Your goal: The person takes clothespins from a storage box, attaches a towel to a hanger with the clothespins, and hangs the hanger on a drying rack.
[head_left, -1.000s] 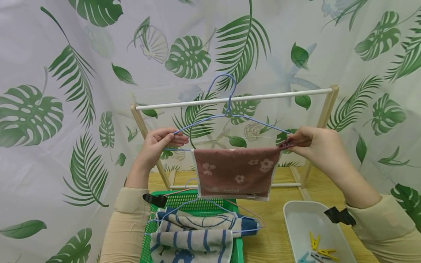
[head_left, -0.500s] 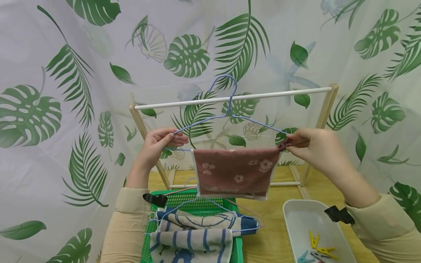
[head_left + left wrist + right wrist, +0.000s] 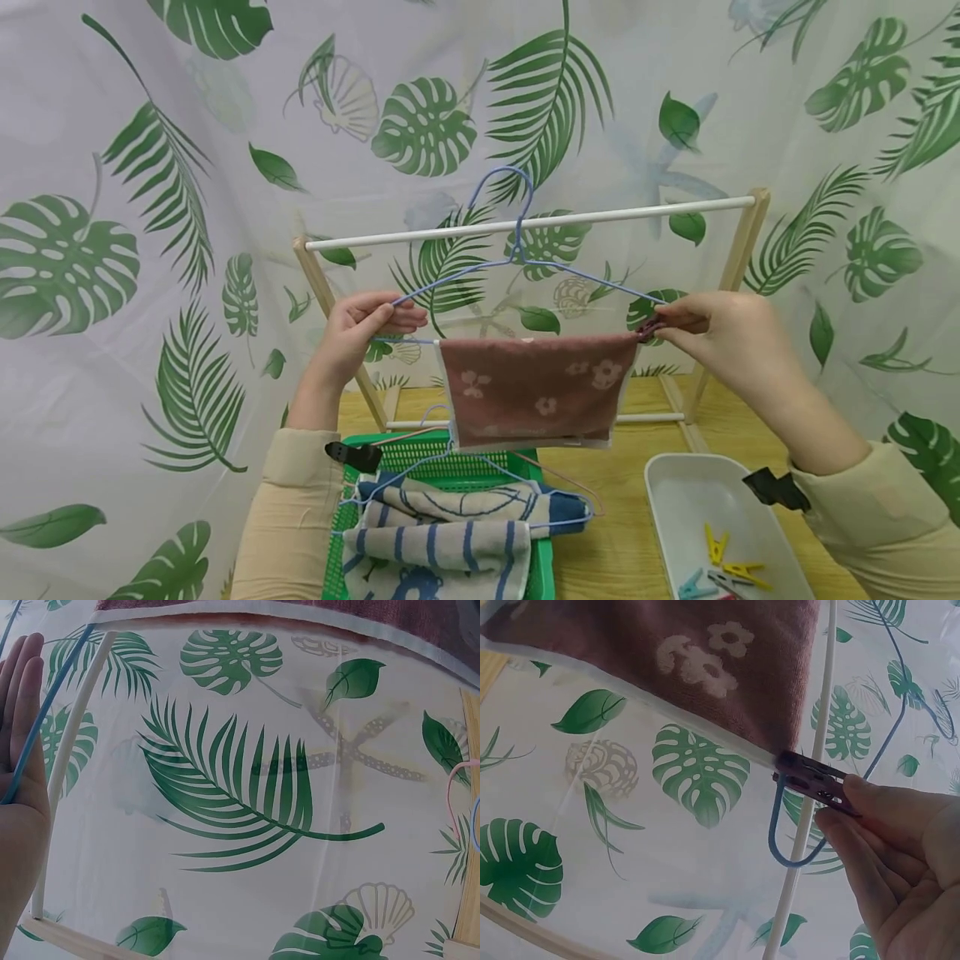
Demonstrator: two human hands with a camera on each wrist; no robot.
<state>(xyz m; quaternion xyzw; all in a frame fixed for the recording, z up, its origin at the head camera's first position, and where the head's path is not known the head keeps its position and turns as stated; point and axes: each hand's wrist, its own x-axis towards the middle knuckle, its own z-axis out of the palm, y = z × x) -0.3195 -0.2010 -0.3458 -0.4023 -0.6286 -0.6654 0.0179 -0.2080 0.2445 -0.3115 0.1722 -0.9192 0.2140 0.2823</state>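
Note:
A blue wire hanger [image 3: 457, 273] is held up in the head view, a dusty-red towel [image 3: 536, 387] with pale flowers folded over its lower bar. My left hand [image 3: 367, 325] holds the hanger's left end between thumb and fingers; in the left wrist view the wire crosses the palm. My right hand [image 3: 723, 337] pinches a dark purple clothespin [image 3: 814, 784] between thumb and fingertips. The clothespin's tip sits at the towel's right corner, beside the hanger's rounded end, in the right wrist view. The hanger's hook overlaps the white rod [image 3: 637, 215] in the head view.
The rod belongs to a wooden rack [image 3: 738, 250] standing behind. A green basket [image 3: 546, 575] below holds a blue-and-beige striped towel [image 3: 442, 550] on another blue hanger. At right, a white tray [image 3: 660, 500] contains yellow, light blue and other clothespins. A leaf-patterned curtain hangs behind.
The hanger's hook tips slightly to the left, and the towel's lower edge sways up a little. Both hands keep their holds almost in place.

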